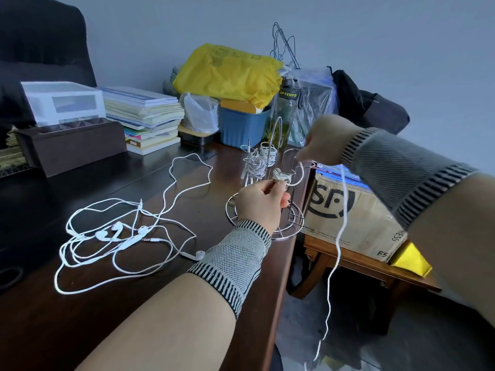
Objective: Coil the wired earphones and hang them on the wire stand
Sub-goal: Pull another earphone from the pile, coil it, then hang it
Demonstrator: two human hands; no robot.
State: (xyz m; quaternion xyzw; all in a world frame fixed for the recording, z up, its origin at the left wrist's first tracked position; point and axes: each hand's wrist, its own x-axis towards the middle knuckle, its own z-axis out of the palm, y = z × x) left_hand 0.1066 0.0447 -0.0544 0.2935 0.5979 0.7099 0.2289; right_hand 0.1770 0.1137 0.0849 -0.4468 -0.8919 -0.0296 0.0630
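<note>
Nearest the camera, two bare forearms in knitted grey wristbands are seen reaching over the dark wooden table (pixel 80 330). A small coil of white earphone cable (pixel 281 175) is pinched between the thumb and fingers of the left hand (pixel 261 203), right at an upright loop of the wire stand (pixel 267 210) near the table's right edge. The free run of the same cable (pixel 340 236) is gripped in the closed right hand (pixel 325 141), raised just beside the stand; from there it is seen falling past the table edge toward the floor, so its long axis is close to vertical, with the end pointing down. The end itself cannot be made out.

The cable is judged light, thin, limp and fairly slick; it would likely spring out of its loops if let go. The coil is best held across its turns, and the tail close to the coil, not at the delicate buds or plug.

Other coiled earphones (pixel 258 162) are already hung on the stand. Loose earphones (pixel 120 236) lie tangled on the table to the left.
</note>
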